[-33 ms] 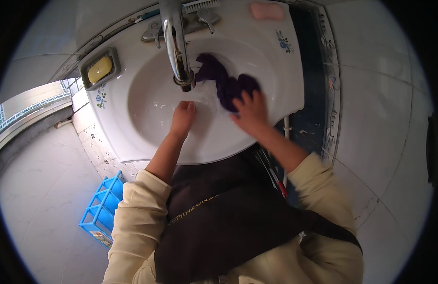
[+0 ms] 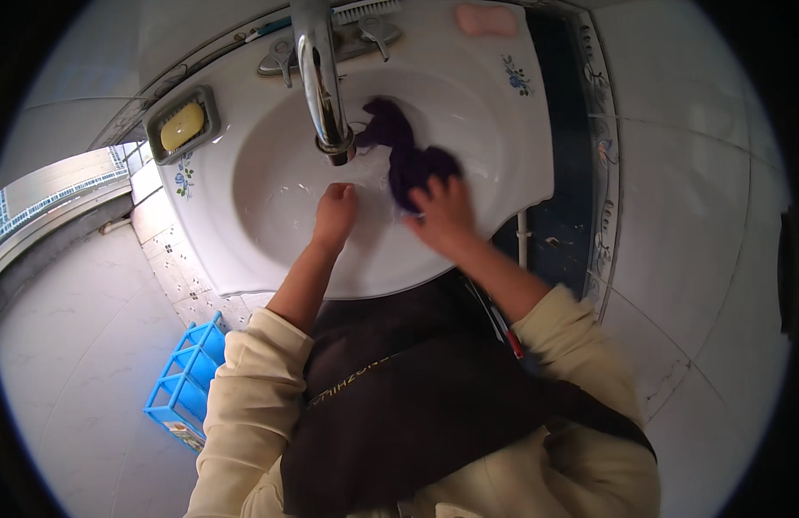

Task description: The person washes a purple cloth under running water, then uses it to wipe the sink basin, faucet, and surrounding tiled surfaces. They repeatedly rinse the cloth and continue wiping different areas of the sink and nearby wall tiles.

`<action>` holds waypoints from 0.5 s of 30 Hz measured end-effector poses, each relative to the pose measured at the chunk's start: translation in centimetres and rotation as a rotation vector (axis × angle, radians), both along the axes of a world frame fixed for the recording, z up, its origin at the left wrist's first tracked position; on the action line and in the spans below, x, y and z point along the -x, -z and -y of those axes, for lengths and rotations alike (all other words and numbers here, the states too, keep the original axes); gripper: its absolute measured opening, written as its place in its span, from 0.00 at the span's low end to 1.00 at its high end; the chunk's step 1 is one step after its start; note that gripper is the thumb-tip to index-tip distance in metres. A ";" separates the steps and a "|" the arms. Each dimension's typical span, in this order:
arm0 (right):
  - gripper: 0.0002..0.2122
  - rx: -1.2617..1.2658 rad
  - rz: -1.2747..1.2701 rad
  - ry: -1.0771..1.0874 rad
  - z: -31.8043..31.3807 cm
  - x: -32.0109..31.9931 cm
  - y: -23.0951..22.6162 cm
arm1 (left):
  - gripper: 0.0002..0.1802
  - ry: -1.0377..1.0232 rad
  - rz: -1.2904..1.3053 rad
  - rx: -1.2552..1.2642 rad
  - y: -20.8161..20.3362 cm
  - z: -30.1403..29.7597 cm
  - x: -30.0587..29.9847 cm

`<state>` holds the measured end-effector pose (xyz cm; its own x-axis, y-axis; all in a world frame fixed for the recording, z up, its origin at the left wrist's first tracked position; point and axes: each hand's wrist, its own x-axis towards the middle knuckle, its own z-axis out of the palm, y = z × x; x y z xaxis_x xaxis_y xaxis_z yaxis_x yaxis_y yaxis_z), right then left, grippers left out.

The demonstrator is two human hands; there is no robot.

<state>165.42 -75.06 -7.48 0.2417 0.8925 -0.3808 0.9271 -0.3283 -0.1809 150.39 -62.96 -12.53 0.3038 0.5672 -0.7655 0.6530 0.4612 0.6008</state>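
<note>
A wet, dark purple cloth (image 2: pixel 397 147) lies bunched in the white sink basin (image 2: pixel 274 203), right of the tap spout (image 2: pixel 320 86). My right hand (image 2: pixel 447 216) is on the cloth's near end, its fingers somewhat spread and hooked over the bunched fabric; motion blurs it a little. Below the spout, my left hand (image 2: pixel 336 210) is closed in a fist over the basin, apart from the cloth. Nothing sticks out of this fist. Water shines on the basin floor around the cloth.
A yellow soap bar (image 2: pixel 183 127) sits in a grey dish (image 2: pixel 155 147) on the left rim. A pink soap bar (image 2: pixel 486 19) lies at the far right. Behind the tap is a white-bristled brush (image 2: pixel 366 10). A blue rack (image 2: pixel 188 375) stands on the floor at left.
My right hand has shifted left and slightly toward me, and the near bunch of the cloth has come with it. My left hand has hardly moved.
</note>
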 end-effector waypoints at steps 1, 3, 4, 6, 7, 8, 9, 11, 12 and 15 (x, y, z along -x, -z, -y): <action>0.20 -0.013 -0.106 0.030 0.1 2.1 0.5 | 0.19 -0.006 0.002 -0.113 -0.3 0.4 -0.3; 0.18 -0.029 -0.229 0.053 -0.3 5.7 0.0 | 0.21 -0.013 0.003 -0.341 -1.4 1.3 -0.9; 0.18 -0.093 -0.313 0.011 0.2 5.8 0.4 | 0.21 0.055 -0.047 -0.345 -2.0 1.0 -1.2; 0.15 -0.161 -0.465 -0.042 0.9 4.5 -0.7 | 0.19 0.069 0.011 -0.391 -2.3 1.0 -0.8; 0.14 -0.138 -0.392 -0.109 1.4 2.7 -1.4 | 0.19 0.075 0.042 -0.412 -2.4 0.9 -0.5; 0.14 -0.116 -0.319 -0.177 1.9 0.7 -1.8 | 0.16 0.166 0.015 -0.412 -2.3 0.7 -0.1; 0.13 -0.094 -0.247 -0.243 2.4 -1.3 -2.0 | 0.16 0.193 0.018 -0.443 -2.0 0.8 0.2; 0.12 -0.168 0.024 -0.366 2.6 -6.0 -2.5 | 0.15 0.242 0.027 -0.505 -1.3 1.1 0.6; 0.12 -0.218 0.099 -0.435 2.2 -8.5 -3.0 | 0.14 0.274 0.025 -0.540 -1.4 1.2 0.6; 0.13 -0.348 0.167 -0.536 0.6 -14.4 -4.4 | 0.14 0.350 0.038 -0.619 -1.4 2.0 0.8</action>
<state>179.86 -75.70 -3.11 -0.2400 0.9698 -0.0442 0.9705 0.2387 -0.0327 149.63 -64.92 -11.12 0.5677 0.7587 -0.3196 0.6740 -0.2054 0.7096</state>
